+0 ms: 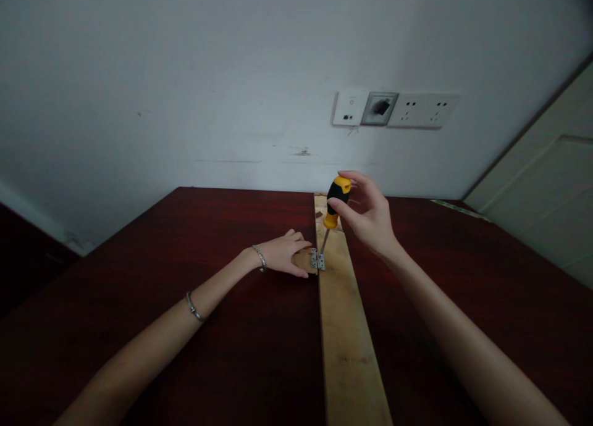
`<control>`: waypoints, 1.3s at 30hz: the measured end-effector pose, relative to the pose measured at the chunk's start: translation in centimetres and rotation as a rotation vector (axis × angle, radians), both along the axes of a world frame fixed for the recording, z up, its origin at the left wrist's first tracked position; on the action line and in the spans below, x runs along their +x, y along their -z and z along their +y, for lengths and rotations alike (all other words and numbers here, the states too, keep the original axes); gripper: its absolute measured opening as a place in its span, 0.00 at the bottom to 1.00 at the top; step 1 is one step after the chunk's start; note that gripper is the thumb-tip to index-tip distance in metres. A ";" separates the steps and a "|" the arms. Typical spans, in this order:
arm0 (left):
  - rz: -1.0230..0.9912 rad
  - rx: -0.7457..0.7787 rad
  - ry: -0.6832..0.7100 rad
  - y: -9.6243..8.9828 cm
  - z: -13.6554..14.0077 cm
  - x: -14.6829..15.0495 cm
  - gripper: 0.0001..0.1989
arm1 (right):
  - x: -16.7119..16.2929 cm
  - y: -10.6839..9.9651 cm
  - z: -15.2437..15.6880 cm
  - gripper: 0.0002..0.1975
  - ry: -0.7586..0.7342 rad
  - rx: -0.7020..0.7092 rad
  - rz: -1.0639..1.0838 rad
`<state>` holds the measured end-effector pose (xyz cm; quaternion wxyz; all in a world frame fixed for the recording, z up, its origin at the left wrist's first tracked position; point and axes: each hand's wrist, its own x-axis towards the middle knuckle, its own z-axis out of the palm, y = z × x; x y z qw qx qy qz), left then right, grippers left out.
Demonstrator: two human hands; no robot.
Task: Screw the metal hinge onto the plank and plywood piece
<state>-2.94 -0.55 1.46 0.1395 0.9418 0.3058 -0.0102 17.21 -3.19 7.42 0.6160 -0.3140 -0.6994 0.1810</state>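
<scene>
The left hand [283, 254] pinches a small wooden block [303, 261], likely light, stiff, best held by its edges. Rightward, a rigid-looking hinge [320, 261] spans block and plank [347, 333]. The tip of the screwdriver [338, 194] seems to meet the hinge; the right hand [373, 219] grips its handle, likely the surest hold. Far right, socket panel [424, 111] markings are too small to read.

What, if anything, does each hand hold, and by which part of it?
The right hand holds the screwdriver by its handle. The left hand grips the small wooden piece by its opposite edges.
</scene>
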 end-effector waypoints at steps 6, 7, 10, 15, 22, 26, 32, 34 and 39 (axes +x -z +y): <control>0.014 0.002 -0.011 -0.2 -0.2 0.0 0.37 | 0.1 0.0 0.0 0.22 0.064 0.048 0.006; 0.013 0.000 -0.010 -0.2 -0.2 0.0 0.37 | 0.2 -0.1 -0.1 0.20 0.048 0.052 -0.002; 0.007 -0.004 -0.002 -0.2 -0.1 0.0 0.38 | 0.3 -0.5 -0.5 0.14 -0.046 0.046 -0.010; 0.005 0.002 -0.002 0.0 -0.1 0.1 0.38 | 0.2 -0.5 -0.4 0.16 -0.059 0.009 0.032; -0.002 0.000 0.006 0.3 0.2 0.0 0.37 | 0.2 0.0 0.1 0.16 0.068 0.050 0.008; -0.009 -0.001 0.005 0.2 0.2 0.0 0.37 | 0.3 -0.2 -0.3 0.14 -0.134 -0.036 0.058; -0.004 -0.001 0.017 0.2 0.2 0.0 0.37 | 0.3 -0.3 -0.1 0.14 -0.003 0.025 0.018; -0.006 0.005 0.018 0.3 0.2 0.0 0.37 | 0.3 -0.2 0.1 0.15 0.025 0.063 0.007; -0.009 0.008 0.019 0.3 0.2 0.0 0.37 | 0.5 -0.2 0.0 0.15 -0.067 0.046 0.001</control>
